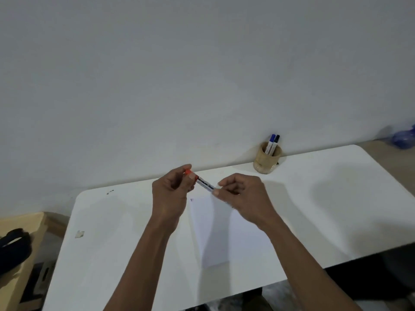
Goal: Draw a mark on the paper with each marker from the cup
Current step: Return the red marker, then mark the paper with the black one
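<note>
Two bare arms reach up from the bottom edge over a white table [116,254]. A sheet of white paper [226,239] lies flat on the table between the arms, and a tiny mark [191,200] sits near its top left corner, at about 11 o'clock on the sheet.

Just past the paper, both hands hold one marker with a red cap [203,182] up in the air. The left hand [171,191] pinches the red cap end with its fingers closed tight. The right hand [243,191] pinches the other end, at about 4 o'clock from the cap, fingers closed tight too. The marker tilts down toward the right hand.

Farther back, at 1 o'clock from the hands, a tan cup [267,161] stands by the wall. A blue marker [270,144] and a black marker [274,144] stand in it, side by side.
</note>
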